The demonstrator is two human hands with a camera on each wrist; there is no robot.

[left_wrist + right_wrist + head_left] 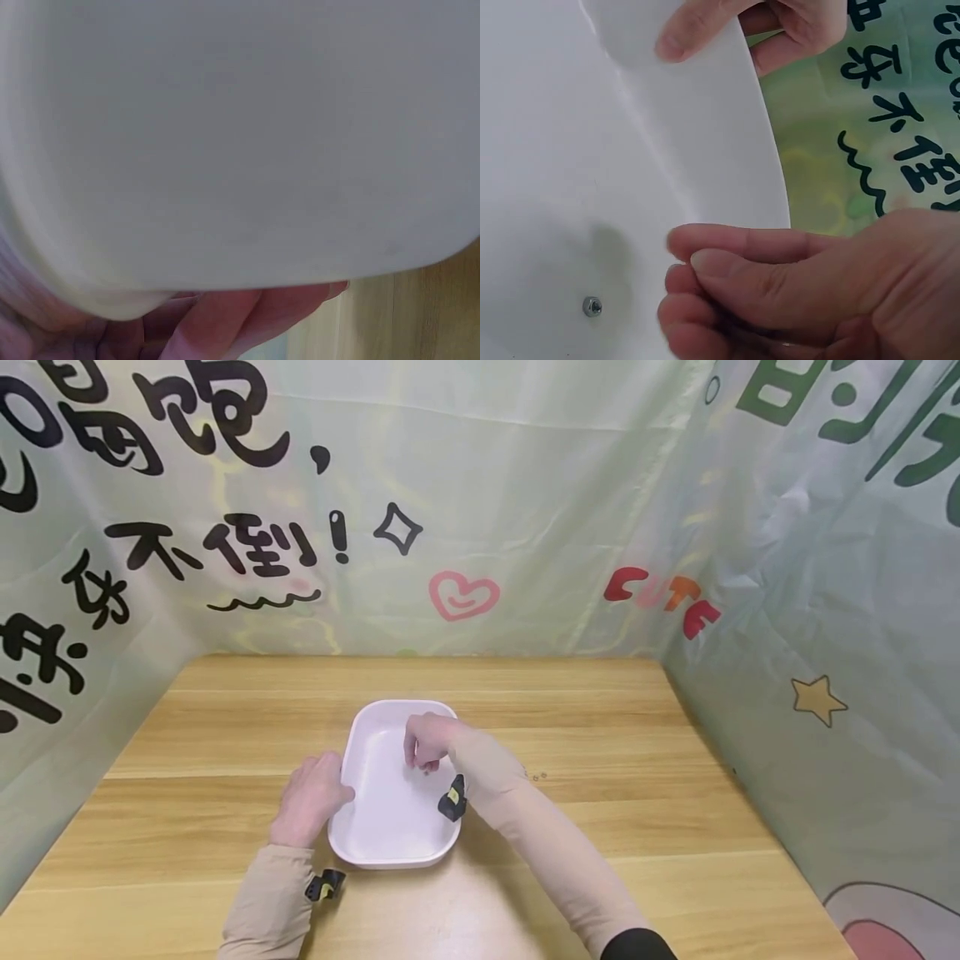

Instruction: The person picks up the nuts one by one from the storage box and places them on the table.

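Observation:
A white plastic tray (393,827) with rounded corners stands on the table, left of its middle. My left hand (313,797) grips the tray's left rim. In the right wrist view its thumb lies inside the wall and the other fingers are outside. My right hand (431,739) hangs over the tray's interior with curled fingers, thumb against the index finger. No object shows between those fingertips; the inside of the palm is partly hidden. A small metal nut (592,307) lies on the tray floor near the right fingertips. The left wrist view is mostly filled by the tray (240,150).
A few tiny ring-like pieces (540,776) lie on the wooden table (600,710) right of the tray, close to my right forearm. Printed cloth (540,527) walls off the back and both sides of the table.

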